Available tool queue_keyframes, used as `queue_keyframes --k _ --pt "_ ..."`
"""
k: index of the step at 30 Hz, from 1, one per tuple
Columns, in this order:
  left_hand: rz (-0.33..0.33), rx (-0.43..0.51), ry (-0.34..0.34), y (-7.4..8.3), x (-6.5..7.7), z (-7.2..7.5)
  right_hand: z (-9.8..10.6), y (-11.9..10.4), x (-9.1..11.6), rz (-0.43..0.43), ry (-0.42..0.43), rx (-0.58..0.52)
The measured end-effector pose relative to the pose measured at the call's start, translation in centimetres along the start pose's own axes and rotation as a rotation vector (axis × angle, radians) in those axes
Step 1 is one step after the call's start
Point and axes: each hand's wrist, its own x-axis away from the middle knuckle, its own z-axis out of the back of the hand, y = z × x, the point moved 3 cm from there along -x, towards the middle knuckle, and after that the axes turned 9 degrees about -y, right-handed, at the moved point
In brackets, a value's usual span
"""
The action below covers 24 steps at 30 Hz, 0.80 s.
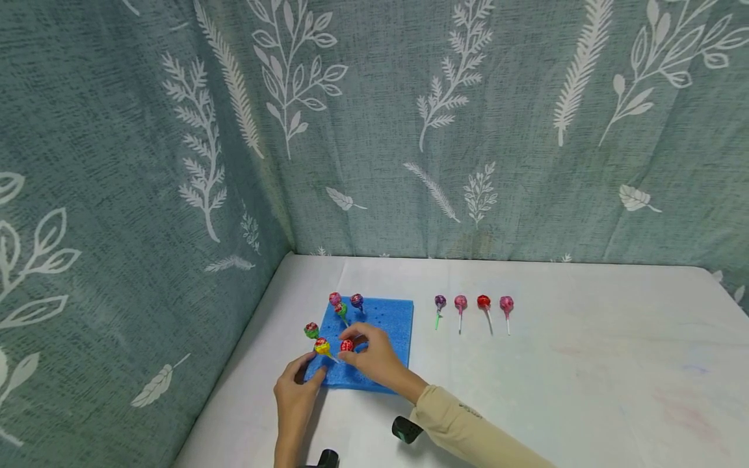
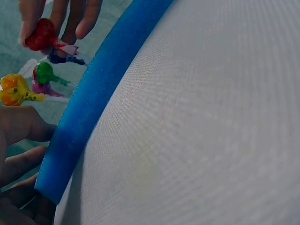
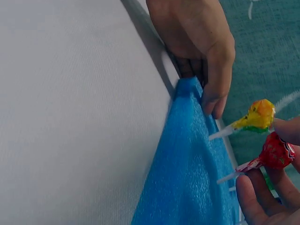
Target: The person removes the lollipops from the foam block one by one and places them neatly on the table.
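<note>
A blue foam board point(image 1: 393, 331) lies on the white table, with several wrapped lollipops standing in it by their sticks. My left hand point(image 1: 296, 390) grips its near left corner, thumb and fingers set around the edge. Between the fingertips of my right hand point(image 1: 377, 359) is a red lollipop point(image 3: 277, 152). In the right wrist view its white stick points at the foam; whether the tip is inside the foam I cannot tell. Just left of it stands a yellow lollipop point(image 1: 322, 347), beside a green and red one point(image 1: 311, 331). Toward the back left corner is a dark purple lollipop point(image 1: 357, 301).
To the right of the board, several lollipops lie in a row on the table point(image 1: 562, 377), among them a purple one point(image 1: 440, 301) and a red one point(image 1: 484, 302). Patterned green curtains point(image 1: 374, 130) close off the back and left.
</note>
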Motion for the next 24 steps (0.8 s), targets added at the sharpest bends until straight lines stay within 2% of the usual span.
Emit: queue_keyframes --k 10,15,24 --pt "-0.013 0.001 -0.001 -0.3 0.0 0.1 0.6 0.0 0.4 -0.036 0.111 -0.023" --pt "-0.001 -0.003 -0.015 -0.4 0.0 0.0 1.0 -0.2 0.5 -0.019 0.151 -0.047" --pt "-0.003 -0.011 -0.012 -0.3 -0.2 0.0 2.3 -1.4 0.9 0.021 0.165 -0.111"
